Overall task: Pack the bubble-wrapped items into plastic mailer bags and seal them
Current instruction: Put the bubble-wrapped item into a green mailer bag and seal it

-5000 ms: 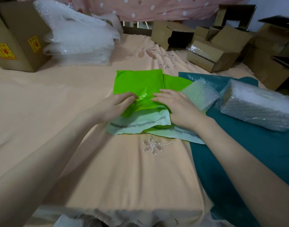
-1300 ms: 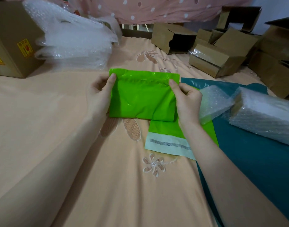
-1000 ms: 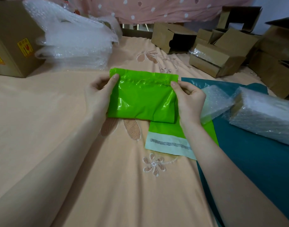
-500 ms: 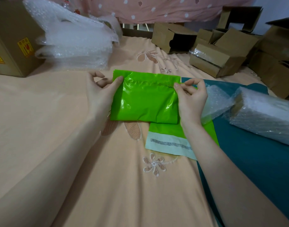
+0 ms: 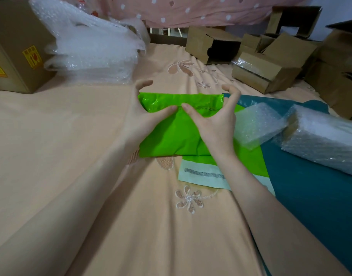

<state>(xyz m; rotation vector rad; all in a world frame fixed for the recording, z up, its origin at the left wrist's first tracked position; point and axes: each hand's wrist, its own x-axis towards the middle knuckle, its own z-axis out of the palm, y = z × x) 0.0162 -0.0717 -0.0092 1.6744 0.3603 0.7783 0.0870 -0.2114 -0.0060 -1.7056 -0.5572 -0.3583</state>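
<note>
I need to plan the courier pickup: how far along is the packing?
Done: one item sits inside the filled green plastic mailer bag, flap folded over. In hand: both hands, left and right, press that flap's seam. Left: an empty green mailer and two bubble-wrapped bundles, small and large.

Left hand (image 5: 143,118) and right hand (image 5: 215,124) were bare; both forearms were unsleeved, without rings, watch or gloves.

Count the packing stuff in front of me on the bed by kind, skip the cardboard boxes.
Green mailer bags: 2, filled and empty
Bubble-wrapped items: 2, small and large
Bubble wrap stacks: 1
Total: 5
</note>
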